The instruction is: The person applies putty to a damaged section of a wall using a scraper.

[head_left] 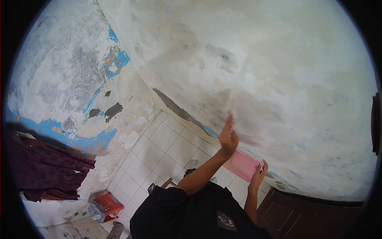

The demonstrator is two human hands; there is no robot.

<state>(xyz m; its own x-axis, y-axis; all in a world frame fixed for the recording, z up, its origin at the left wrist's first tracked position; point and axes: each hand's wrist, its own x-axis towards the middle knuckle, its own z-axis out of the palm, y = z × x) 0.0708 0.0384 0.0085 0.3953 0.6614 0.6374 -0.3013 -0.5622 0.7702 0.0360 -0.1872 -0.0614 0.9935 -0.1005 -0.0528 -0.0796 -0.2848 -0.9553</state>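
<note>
My left hand (228, 139) is raised close to the patchy pale wall (278, 95). Its fingers point up along the surface and are smeared by motion, with a pinkish-white blur beside them, so whether they hold anything is unclear. Lower and to the right, my right hand (258, 176) has its fingers curled at the right edge of a flat pink rectangular board (242, 164). A small whitish bit shows at those fingertips. The board lies between my two hands, low beside the wall.
On the left wall (67, 67), blue paint and dark bare patches show. A dark purple cloth (47, 165) hangs there. Below it stands a red plastic stool (109, 205) with a grey plastic bag (96, 212). White floor tiles (163, 137) meet the wall; a dark brown wooden panel (292, 213) stands lower right.
</note>
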